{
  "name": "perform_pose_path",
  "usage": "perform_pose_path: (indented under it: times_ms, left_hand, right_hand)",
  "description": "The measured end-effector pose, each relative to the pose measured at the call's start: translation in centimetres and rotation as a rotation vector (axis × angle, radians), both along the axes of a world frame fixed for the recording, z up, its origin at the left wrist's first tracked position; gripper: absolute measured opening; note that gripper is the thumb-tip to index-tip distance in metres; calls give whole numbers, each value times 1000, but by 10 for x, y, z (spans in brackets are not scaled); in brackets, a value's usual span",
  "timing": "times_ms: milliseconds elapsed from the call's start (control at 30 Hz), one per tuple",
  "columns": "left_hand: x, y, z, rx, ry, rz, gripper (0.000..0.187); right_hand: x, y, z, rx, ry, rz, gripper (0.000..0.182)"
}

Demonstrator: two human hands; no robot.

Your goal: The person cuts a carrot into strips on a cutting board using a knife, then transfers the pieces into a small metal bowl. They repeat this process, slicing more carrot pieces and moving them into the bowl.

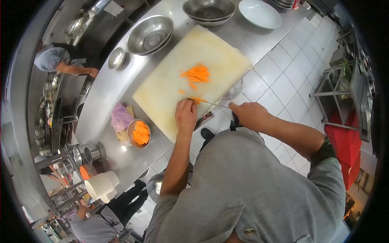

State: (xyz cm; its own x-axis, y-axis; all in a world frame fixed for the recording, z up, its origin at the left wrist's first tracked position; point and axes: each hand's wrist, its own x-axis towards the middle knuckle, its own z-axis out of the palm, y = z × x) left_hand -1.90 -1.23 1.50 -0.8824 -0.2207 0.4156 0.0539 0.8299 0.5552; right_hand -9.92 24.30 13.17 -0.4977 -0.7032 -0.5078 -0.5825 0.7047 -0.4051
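On the pale cutting board (162, 89) lies a pile of orange strips (197, 73), with a few loose pieces below it. My right hand (247, 115) grips a knife (216, 105) by its handle, the blade reaching left over the board's near edge. Beside the blade tip, my left hand (186, 115) rests on the board with its fingers curled down at some orange pieces (197, 99). What those fingertips hold is too small to tell. A metal bowl (130, 130) with orange slices (141, 133) stands left of the board.
Metal bowls (150, 34), a small bowl (116, 58) and a white plate (260, 13) stand beyond the board. A purple cloth (121, 116) lies at left, near stacked white containers (100, 187). Other people work at upper left and lower left. A metal rack (338, 93) stands right.
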Motion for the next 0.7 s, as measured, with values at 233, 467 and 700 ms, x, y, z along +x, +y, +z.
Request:
perform_pose_path:
  times_ms: [233,467,700]
  left_hand:
    - [2,-1,-5,-20,20,-20,8]
    - [1,-2,-1,-21,29,-6,6]
    - [0,-2,-6,-17,97,-19,6]
  right_hand:
    - [-7,-31,-47,-127,59,-23,37]
    - [4,-10,-34,-39,0,-48,40]
    - [-6,-20,-19,-84,15,-64,37]
